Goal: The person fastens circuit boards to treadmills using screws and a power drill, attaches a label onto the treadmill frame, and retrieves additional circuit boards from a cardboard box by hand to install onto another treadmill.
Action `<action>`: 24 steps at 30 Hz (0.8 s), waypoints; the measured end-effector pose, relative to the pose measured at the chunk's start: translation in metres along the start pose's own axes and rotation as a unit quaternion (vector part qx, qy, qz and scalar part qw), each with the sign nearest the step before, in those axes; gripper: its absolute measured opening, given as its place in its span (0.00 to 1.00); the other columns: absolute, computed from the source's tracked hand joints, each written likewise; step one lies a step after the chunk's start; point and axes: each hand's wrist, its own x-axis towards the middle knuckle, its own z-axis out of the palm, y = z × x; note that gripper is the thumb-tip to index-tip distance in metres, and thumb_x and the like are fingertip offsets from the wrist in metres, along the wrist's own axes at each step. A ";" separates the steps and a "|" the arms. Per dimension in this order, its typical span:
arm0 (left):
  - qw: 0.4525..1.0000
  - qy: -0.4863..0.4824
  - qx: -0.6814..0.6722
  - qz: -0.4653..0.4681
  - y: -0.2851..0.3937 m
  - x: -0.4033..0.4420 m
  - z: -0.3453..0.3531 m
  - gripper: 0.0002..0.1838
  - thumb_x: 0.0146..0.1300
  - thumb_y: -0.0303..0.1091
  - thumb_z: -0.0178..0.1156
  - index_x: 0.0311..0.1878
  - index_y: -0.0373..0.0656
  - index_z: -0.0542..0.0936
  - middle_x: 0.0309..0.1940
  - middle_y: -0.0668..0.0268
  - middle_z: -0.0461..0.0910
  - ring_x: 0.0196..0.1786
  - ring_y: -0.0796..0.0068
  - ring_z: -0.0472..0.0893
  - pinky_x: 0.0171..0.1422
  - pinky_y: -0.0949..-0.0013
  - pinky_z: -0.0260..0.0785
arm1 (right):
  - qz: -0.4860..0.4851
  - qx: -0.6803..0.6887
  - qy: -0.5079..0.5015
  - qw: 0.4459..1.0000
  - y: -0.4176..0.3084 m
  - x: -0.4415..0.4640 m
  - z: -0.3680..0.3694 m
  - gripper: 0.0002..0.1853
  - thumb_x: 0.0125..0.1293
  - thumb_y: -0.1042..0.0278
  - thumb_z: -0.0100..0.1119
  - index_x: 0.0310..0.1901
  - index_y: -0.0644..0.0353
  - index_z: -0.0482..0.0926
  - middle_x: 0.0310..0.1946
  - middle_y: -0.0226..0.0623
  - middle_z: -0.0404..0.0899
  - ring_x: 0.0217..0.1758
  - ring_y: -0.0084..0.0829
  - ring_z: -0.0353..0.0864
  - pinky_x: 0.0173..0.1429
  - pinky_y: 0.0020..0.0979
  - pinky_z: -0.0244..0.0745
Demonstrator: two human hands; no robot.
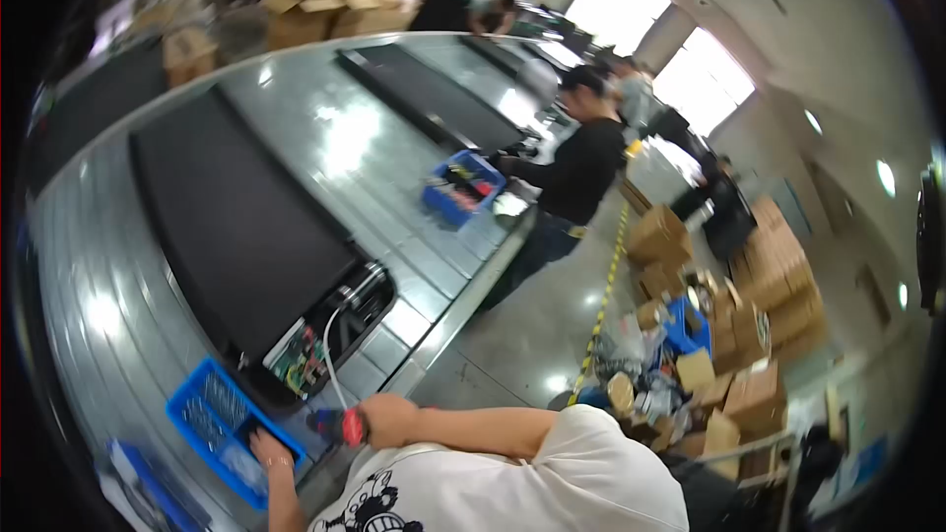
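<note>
My left hand (271,449) reaches into a blue bin (187,399) of small metal parts that look like screws. Its fingers are bent together over one compartment, and their tips are hidden. In my right hand (389,421) is a red and dark power screwdriver (352,426), held near my chest. Just beyond the hands lies a treadmill-like machine with a black belt (246,227). Its near end is uncovered, showing a green circuit board (294,363) and a metal cylinder (363,286). A white cable (331,360) arcs from there towards the screwdriver.
Across the metal conveyor table (394,320), a co-worker in black (581,163) stands by another blue bin (456,207). Further machines lie along the table. Cardboard boxes (660,236) and loose packaging (631,374) are on the floor to the right, past yellow-black tape (609,281).
</note>
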 end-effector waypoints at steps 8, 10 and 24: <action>0.998 -0.059 0.008 -0.017 0.001 -0.003 -0.050 0.06 0.61 0.26 0.55 0.33 0.33 0.78 0.33 0.45 0.81 0.41 0.43 0.82 0.44 0.50 0.74 | -0.113 -0.007 0.016 0.993 0.020 -0.007 -0.003 0.12 0.47 0.66 0.61 0.36 0.55 0.83 0.29 0.48 0.83 0.37 0.52 0.83 0.43 0.49 0.78; 0.998 -0.053 0.018 -0.006 -0.009 -0.005 -0.042 0.05 0.58 0.24 0.55 0.29 0.33 0.79 0.30 0.45 0.81 0.38 0.43 0.81 0.41 0.49 0.73 | -0.114 0.004 0.031 0.993 0.028 -0.018 -0.016 0.12 0.47 0.66 0.61 0.35 0.55 0.83 0.29 0.49 0.83 0.37 0.52 0.83 0.43 0.49 0.78; 0.994 0.089 0.062 0.011 -0.025 -0.015 -0.052 0.05 0.54 0.21 0.57 0.28 0.32 0.82 0.28 0.45 0.81 0.32 0.47 0.81 0.33 0.50 0.70 | -0.094 0.057 0.058 0.992 0.126 -0.053 -0.035 0.13 0.48 0.68 0.61 0.39 0.57 0.83 0.34 0.49 0.84 0.41 0.50 0.84 0.47 0.47 0.78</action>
